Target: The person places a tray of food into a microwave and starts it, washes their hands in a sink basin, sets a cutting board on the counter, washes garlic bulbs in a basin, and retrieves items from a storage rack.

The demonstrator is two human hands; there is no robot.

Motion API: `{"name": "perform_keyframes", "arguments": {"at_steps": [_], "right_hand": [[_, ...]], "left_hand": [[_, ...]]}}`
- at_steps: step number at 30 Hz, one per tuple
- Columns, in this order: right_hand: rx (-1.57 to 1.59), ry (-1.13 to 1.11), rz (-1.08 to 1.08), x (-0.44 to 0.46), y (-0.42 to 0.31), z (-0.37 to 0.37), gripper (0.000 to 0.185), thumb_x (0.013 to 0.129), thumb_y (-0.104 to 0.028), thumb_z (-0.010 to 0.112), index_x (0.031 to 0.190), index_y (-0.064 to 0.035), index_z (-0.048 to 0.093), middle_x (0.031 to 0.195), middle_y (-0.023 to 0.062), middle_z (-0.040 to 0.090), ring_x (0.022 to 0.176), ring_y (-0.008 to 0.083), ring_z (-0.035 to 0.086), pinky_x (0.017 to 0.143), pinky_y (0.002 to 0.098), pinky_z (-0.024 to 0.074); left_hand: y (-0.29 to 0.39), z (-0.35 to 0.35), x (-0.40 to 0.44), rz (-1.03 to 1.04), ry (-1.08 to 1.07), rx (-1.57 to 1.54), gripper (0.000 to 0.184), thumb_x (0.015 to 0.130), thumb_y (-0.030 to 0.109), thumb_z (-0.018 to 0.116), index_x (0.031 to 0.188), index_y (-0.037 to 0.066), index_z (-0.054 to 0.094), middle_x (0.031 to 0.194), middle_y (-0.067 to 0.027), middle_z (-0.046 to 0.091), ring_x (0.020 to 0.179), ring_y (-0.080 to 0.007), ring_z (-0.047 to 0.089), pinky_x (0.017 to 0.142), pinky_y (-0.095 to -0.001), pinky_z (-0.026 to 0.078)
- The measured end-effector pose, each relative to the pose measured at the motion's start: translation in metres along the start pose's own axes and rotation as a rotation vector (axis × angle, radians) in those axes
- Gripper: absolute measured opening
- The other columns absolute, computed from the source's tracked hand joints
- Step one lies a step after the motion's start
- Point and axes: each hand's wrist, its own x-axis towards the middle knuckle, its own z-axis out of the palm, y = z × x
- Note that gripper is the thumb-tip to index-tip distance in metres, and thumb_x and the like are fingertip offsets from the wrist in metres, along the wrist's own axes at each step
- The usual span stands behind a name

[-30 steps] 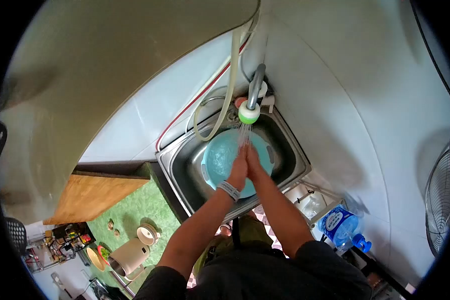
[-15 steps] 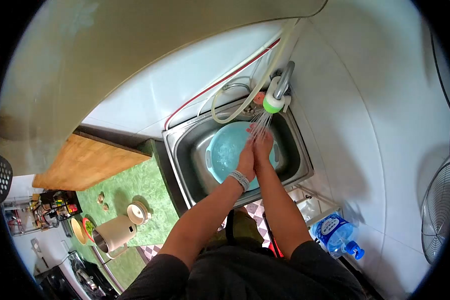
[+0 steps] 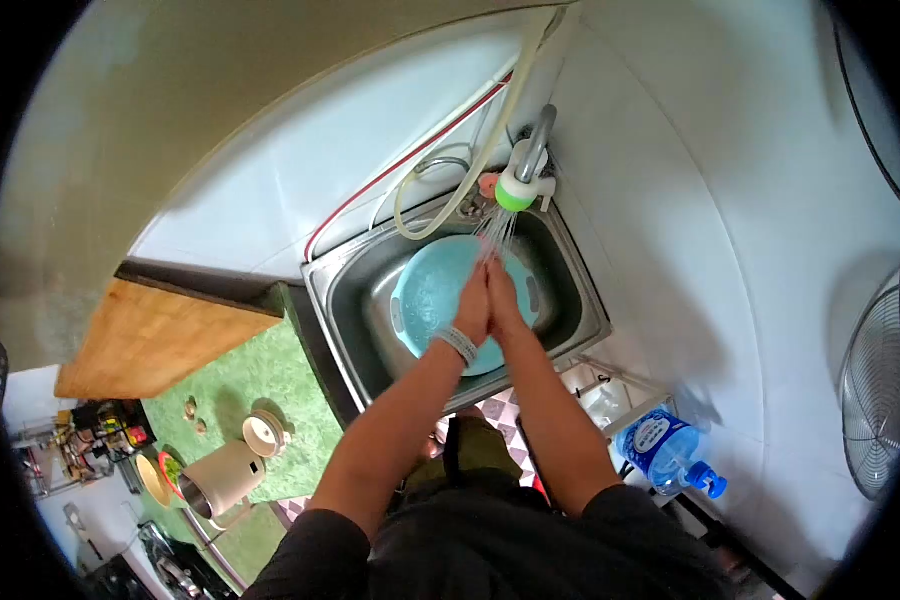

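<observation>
Water sprays from the green and white head of the faucet [image 3: 515,192] onto my two hands. My left hand [image 3: 473,298], with a pale band at its wrist, is pressed palm to palm against my right hand [image 3: 503,296]. Both point toward the spray, above a light blue basin [image 3: 410,310] with water in it. That basin rests inside the metal sink [image 3: 355,300]. The fingers lie together under the water, and whatever may be between the palms is hidden.
A green counter [image 3: 310,420] at the left holds a beige pitcher [image 3: 223,478], a round lid [image 3: 264,433] and a wooden board [image 3: 160,335]. Right of the sink lies a blue-labelled bottle [image 3: 660,450]. A wire fan [image 3: 875,400] is at the far right.
My hands have come back together, palms facing, after the right one was turned outward under the spray. The whole view has shifted with my head.
</observation>
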Motion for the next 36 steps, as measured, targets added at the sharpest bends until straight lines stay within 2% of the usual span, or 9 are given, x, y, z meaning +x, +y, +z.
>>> {"name": "perform_keyframes", "arguments": {"at_steps": [5,6,11,13,18,24,28,33,36], "right_hand": [[-0.032,-0.148,-0.040,-0.019,0.013,0.016,0.071,0.097,-0.053,0.039,0.148,-0.0050,0.025,0.154,0.0134,0.021,0.140,0.0250,0.023,0.114,0.0318,0.0164],[-0.219,-0.141,-0.307,-0.003,0.018,0.010,0.068,0.097,-0.053,0.037,0.144,-0.0036,0.033,0.146,0.0148,0.036,0.134,0.0252,0.034,0.111,0.0319,0.0223],[-0.162,0.044,-0.092,0.041,0.029,-0.027,0.054,0.098,-0.045,0.039,0.129,-0.0017,0.049,0.119,0.0107,0.055,0.106,0.0241,0.053,0.095,0.0356,0.0398],[-0.030,-0.019,-0.187,0.022,0.023,-0.013,0.044,0.096,-0.040,0.047,0.122,-0.0048,0.054,0.099,0.0055,0.058,0.084,0.0191,0.055,0.074,0.0293,0.0449],[0.900,-0.284,0.107,0.010,-0.003,0.004,0.030,0.096,-0.018,0.047,0.117,0.0008,0.055,0.117,0.0135,0.060,0.103,0.0241,0.059,0.086,0.0374,0.0515],[-0.303,0.099,-0.366,0.049,-0.013,0.004,0.026,0.095,-0.021,0.046,0.106,-0.0035,0.063,0.095,0.0055,0.064,0.076,0.0171,0.059,0.071,0.0309,0.0479],[-0.397,-0.247,-0.648,0.046,0.001,0.003,0.043,0.099,-0.035,0.043,0.121,0.0003,0.055,0.115,0.0136,0.060,0.102,0.0227,0.059,0.089,0.0367,0.0466],[-0.272,-0.135,-0.227,-0.029,-0.008,0.047,0.052,0.100,-0.041,0.036,0.138,-0.0066,0.043,0.136,0.0146,0.047,0.123,0.0241,0.047,0.103,0.0403,0.0371],[-0.486,0.017,-0.226,-0.006,0.002,0.040,0.056,0.100,-0.044,0.031,0.146,-0.0122,0.031,0.150,0.0122,0.031,0.134,0.0255,0.035,0.112,0.0399,0.0257]], "left_hand": [[0.028,0.004,-0.020,0.063,0.080,-0.012,0.058,0.101,0.045,0.033,0.146,0.009,0.029,0.150,-0.0052,0.033,0.136,-0.0207,0.030,0.112,-0.0338,0.022],[0.032,0.020,-0.043,0.076,0.041,-0.001,0.055,0.102,0.040,0.031,0.147,0.008,0.028,0.150,-0.0044,0.032,0.137,-0.0196,0.028,0.114,-0.0334,0.019],[-0.012,-0.011,-0.020,0.087,-0.112,-0.072,0.049,0.103,0.035,0.032,0.141,0.005,0.036,0.144,-0.0075,0.041,0.131,-0.0188,0.037,0.111,-0.0340,0.026],[-0.003,-0.022,-0.008,0.166,0.003,-0.164,0.041,0.102,0.031,0.034,0.131,0.006,0.048,0.134,-0.0080,0.051,0.124,-0.0196,0.045,0.108,-0.0338,0.031],[0.015,-0.033,-0.001,0.069,0.031,-0.374,0.034,0.098,0.033,0.042,0.115,0.009,0.058,0.120,-0.0042,0.060,0.112,-0.0169,0.054,0.092,-0.0342,0.045],[-0.014,0.001,0.009,0.195,-0.055,-0.392,0.042,0.099,0.035,0.041,0.127,0.006,0.054,0.124,-0.0086,0.057,0.111,-0.0206,0.052,0.101,-0.0329,0.037],[-0.014,0.007,0.030,0.307,0.074,-0.292,0.054,0.099,0.041,0.035,0.136,0.003,0.044,0.135,-0.0138,0.049,0.121,-0.0267,0.047,0.106,-0.0342,0.031],[-0.005,0.010,0.033,0.432,0.019,-0.792,0.053,0.098,0.027,0.036,0.143,0.000,0.029,0.136,-0.0219,0.047,0.124,-0.0308,0.049,0.109,-0.0357,0.030],[0.003,0.046,0.001,0.521,0.456,0.320,0.056,0.097,0.024,0.039,0.145,0.000,0.025,0.134,-0.0244,0.047,0.121,-0.0330,0.049,0.105,-0.0366,0.033]]}}
